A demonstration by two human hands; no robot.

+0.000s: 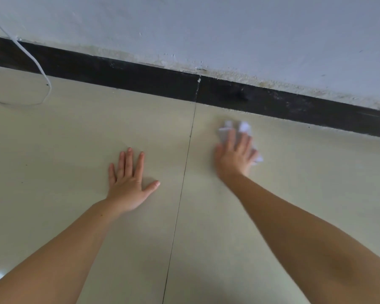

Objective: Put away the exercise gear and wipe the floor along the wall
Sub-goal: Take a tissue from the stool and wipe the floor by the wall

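- The step in hand looks like the wiping one: no exercise gear shows anywhere in the frame, so that part is either done or out of sight.
- The right hand, right of centre, lies palm-down on a crumpled white tissue, fingers loosely spread over it and pressing it to the floor; the hand is blurred, so the exact grip is unclear.
- The tissue pokes out beyond the fingertips and at the hand's right edge, near the black skirting but not touching it.
- The left hand, centre-left, is empty and flat on the tile, fingers splayed, apparently bracing the body.
- A dark tile joint runs between the two hands from the bottom edge up to the skirting.
- A white cable hangs down the wall at upper left and loops onto the floor.
- Next, the tissue probably needs to be pushed up to the foot of the skirting and drawn along it; the cable loop at left may get in the way.
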